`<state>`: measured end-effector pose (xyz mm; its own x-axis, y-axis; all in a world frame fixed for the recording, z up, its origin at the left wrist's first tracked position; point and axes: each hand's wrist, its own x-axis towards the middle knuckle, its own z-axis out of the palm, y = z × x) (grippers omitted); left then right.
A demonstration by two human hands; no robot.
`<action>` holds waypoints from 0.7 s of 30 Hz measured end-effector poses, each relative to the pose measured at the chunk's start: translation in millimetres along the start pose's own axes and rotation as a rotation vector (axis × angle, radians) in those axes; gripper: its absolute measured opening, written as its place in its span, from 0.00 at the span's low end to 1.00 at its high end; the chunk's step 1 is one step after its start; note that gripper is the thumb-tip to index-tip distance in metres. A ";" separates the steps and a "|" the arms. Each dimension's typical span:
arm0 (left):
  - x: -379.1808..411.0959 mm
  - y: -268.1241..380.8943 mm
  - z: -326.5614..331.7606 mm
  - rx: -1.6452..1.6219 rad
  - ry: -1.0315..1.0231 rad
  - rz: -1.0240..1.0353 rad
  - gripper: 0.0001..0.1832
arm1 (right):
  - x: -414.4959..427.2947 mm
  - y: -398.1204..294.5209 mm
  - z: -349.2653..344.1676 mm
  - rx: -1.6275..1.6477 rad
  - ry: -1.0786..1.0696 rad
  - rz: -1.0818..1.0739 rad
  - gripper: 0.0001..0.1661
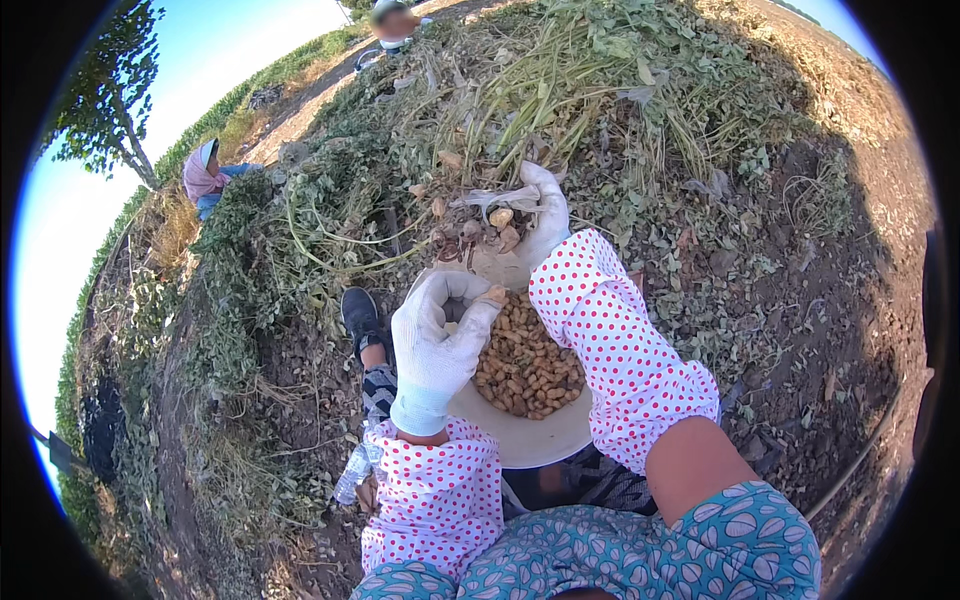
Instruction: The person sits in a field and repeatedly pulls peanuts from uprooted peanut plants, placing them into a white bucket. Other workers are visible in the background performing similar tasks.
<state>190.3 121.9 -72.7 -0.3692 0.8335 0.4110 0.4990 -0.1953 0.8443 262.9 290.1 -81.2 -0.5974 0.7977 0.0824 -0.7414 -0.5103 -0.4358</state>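
Note:
My left hand (446, 330), in a white knit glove, pinches a peanut pod (493, 295) between thumb and fingers above the rim of a pale basin (517, 442). Many peanuts (529, 367) in their shells lie in the basin. My right hand (547, 214), gloved in white too, is beyond the basin's far side, closed around the root end of a peanut plant (469, 232). Pods, roots and a scrap of thin plastic film (502, 198) hang at that end. Its green stems run into the heap; part of the right hand's grip is hidden.
A large heap of peanut vines (585, 82) rises in front. Two people, one in a pink head covering (201, 171) and one farther off (393, 26), are behind it. A clear plastic bottle (354, 474) lies left of my legs. Soil with dry leaves surrounds the basin.

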 end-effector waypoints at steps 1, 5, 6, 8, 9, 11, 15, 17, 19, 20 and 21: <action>-1.0 -5.4 -2.5 0.179 -0.095 0.078 0.08 | -3.0 -1.9 3.2 0.008 0.016 0.003 0.31; -4.4 -40.7 0.5 0.642 -0.103 0.164 0.09 | -10.6 -2.3 13.6 0.021 0.050 0.014 0.31; -6.6 -39.3 1.9 0.601 -0.056 0.139 0.09 | -8.6 1.3 12.4 0.024 0.036 0.012 0.31; -6.6 -21.0 8.0 0.502 0.029 0.101 0.09 | 8.5 8.5 -4.2 0.017 -0.039 -0.035 0.30; -5.3 -18.6 10.6 0.508 0.043 0.146 0.09 | 15.7 11.3 -13.3 0.014 -0.010 -0.073 0.31; 2.4 -13.3 18.0 0.508 0.061 0.251 0.08 | 32.3 11.6 -35.1 0.007 0.051 -0.168 0.33; -0.5 3.6 11.9 0.635 0.089 0.305 0.08 | 22.9 17.6 -25.6 -0.101 -0.016 -0.153 0.33; 6.6 11.5 15.8 0.639 0.164 0.268 0.11 | 16.1 12.7 -17.3 -0.035 -0.029 -0.043 0.33; 21.5 12.1 21.5 0.667 0.227 0.258 0.14 | 24.6 15.3 -26.8 0.041 -0.088 0.036 0.35; 33.4 6.5 26.1 0.687 0.249 0.268 0.15 | 31.2 17.4 -34.7 0.070 -0.142 0.035 0.37; 45.7 1.1 29.2 0.707 0.273 0.278 0.17 | 27.6 16.0 -32.3 0.101 -0.192 0.081 0.36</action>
<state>196.9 174.8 -63.1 -0.2918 0.6291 0.7204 0.9449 0.0727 0.3193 244.4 314.4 -114.9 -0.6960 0.6820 0.2246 -0.7100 -0.6071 -0.3569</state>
